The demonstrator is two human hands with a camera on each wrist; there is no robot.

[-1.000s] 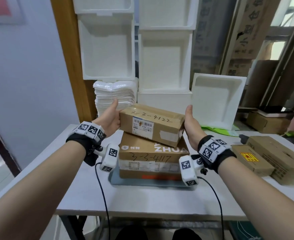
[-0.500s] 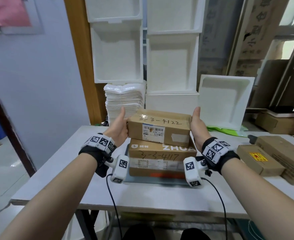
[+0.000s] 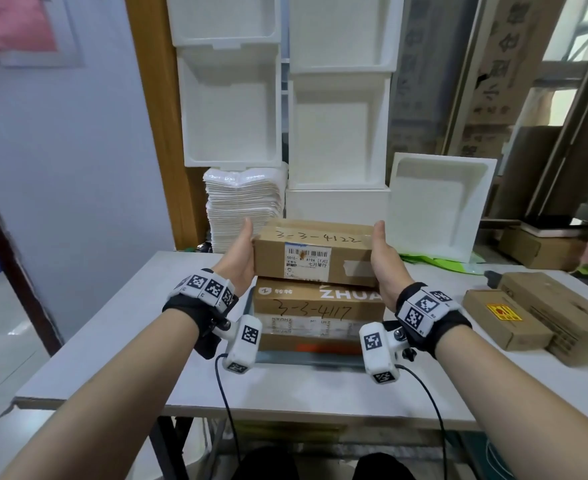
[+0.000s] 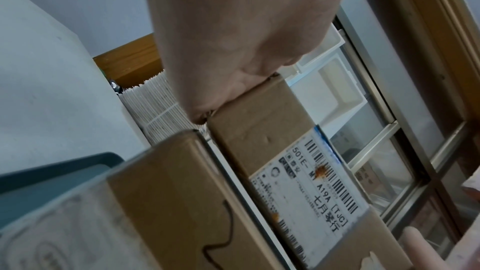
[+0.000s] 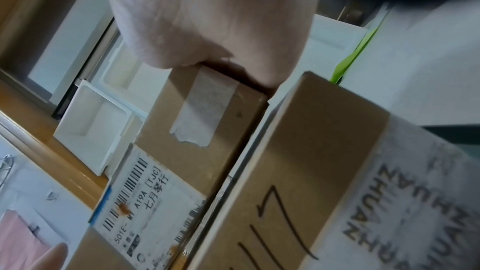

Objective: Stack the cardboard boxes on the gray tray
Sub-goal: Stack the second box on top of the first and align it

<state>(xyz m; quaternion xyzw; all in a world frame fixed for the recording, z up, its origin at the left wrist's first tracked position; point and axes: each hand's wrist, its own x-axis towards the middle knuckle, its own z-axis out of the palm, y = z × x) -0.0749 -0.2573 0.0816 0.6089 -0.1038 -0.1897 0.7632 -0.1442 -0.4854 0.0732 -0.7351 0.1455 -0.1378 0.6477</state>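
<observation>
Head view: left hand and right hand clamp the top cardboard box by its short ends, palms flat against the sides, thumbs up; fingers behind it are hidden. It sits level directly over the lower cardboard box, which rests on the gray tray on the desk. Wrist views show a thin gap between the boxes; two more cardboard boxes lie on the desk's right side.
</observation>
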